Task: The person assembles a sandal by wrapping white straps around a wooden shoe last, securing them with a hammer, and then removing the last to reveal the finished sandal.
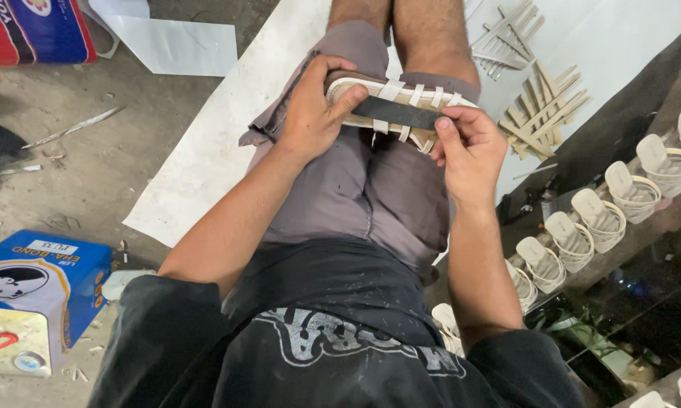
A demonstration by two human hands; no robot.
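I am sitting and holding a cream strappy sandal (407, 97) across my lap, sole side toward me. My left hand (315, 108) grips its heel end, thumb pressed on the edge. My right hand (469, 151) holds the toe end. A flat dark strip (398, 113) lies along the sandal, pinched under the thumbs of both hands. Several pale straps cross the sandal between my hands.
A white sheet (212, 151) covers the floor under my legs. Loose cream straps (541, 109) lie piled at upper right. A row of sandals on lasts (605, 211) runs along the right. A blue tin can (34, 295) stands at lower left.
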